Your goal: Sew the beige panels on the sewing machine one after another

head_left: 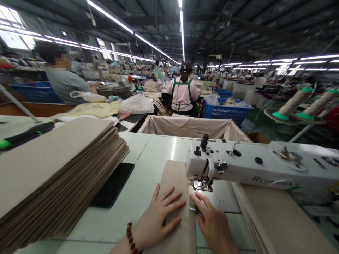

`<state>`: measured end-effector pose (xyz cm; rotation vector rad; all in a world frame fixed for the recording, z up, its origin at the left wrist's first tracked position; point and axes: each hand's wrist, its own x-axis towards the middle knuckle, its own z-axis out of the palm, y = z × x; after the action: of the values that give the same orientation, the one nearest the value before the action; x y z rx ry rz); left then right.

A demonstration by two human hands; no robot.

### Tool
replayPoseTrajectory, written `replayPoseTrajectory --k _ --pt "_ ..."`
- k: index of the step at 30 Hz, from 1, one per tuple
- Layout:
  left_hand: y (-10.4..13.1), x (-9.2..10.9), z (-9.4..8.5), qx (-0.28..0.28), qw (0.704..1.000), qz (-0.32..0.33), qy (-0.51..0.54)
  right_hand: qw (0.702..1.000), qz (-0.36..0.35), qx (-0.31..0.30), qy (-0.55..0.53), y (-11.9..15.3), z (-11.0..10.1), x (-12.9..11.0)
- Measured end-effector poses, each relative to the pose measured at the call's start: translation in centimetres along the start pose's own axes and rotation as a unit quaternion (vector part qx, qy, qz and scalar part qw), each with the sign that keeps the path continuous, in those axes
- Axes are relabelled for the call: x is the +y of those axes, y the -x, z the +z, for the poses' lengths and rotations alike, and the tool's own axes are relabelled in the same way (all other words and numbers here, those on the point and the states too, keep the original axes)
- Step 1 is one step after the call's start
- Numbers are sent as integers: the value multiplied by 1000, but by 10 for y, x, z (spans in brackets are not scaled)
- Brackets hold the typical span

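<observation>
My left hand (161,215), with a beaded bracelet on the wrist, lies flat and spread on a long beige fabric panel (173,176). The panel's right edge runs up to the presser foot (201,185) of a white sewing machine (227,160). Just below the foot, my right hand (213,218) is closed at the panel's right edge. Tucked in its fingers is a small pair of thread snips (195,211), with the metal tip showing and most of the handle hidden by the palm.
A tall stack of beige panels (66,155) stands on the left, beside a black phone (113,185). More panels (275,211) lie at right under the machine arm. Behind the table is a cloth-lined bin (190,126). Thread cones (292,104) stand at right; two people sit ahead.
</observation>
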<state>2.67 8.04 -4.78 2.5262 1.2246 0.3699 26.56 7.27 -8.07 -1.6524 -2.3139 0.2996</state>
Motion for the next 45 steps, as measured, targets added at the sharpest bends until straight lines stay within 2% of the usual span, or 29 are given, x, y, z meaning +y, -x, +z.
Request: replayPoseTrajectory --k 7,11,17,22,30,45 --pt "0 0 -1 -24 1000 4 -3 1000 2 -4 -6 2 -1 0" --pt "3 3 -4 -31 999 30 -9 1000 0 3 -6 2 0 0" --pt "16 9 -11 -71 995 67 -7 1000 -1 6 -20 1 2 1" --pt "19 9 -6 -57 995 79 0 1000 2 2 -9 2 2 1" --pt "2 1 -3 -42 995 94 3 1000 2 -4 6 0 1 0" --pt "-36 -22 4 17 997 74 7 1000 -10 10 18 -1 3 4"
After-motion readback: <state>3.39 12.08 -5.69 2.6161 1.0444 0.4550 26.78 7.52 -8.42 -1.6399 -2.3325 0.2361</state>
